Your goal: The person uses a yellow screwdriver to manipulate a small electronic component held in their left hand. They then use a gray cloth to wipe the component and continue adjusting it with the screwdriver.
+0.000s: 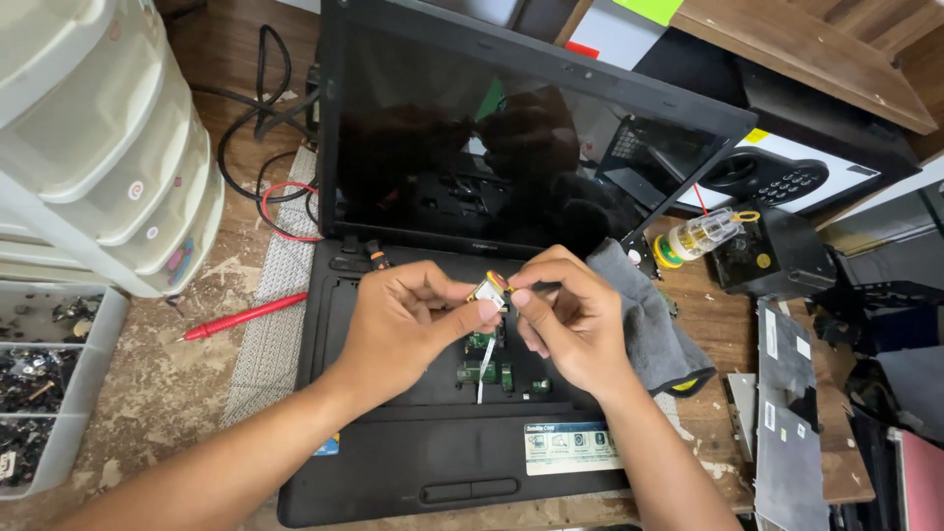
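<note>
My left hand point(408, 315) and my right hand point(570, 315) meet above an open black laptop point(393, 462) whose keyboard is removed. Both pinch a small flat silvery part with an orange edge point(489, 290) between thumb and fingers. Below the hands, a green circuit board point(484, 369) and a thin white ribbon cable point(483, 379) show in the bare keyboard bay. The laptop's dark screen point(472, 147) stands upright behind the hands.
A grey cloth point(649, 324) lies under my right wrist. A red screwdriver point(241, 317) rests left of the laptop beside a woven mat point(270, 324). Plastic drawers point(108, 147) and a parts tray point(44, 383) stand at left. A small bottle point(700, 236), black components and metal plates crowd the right.
</note>
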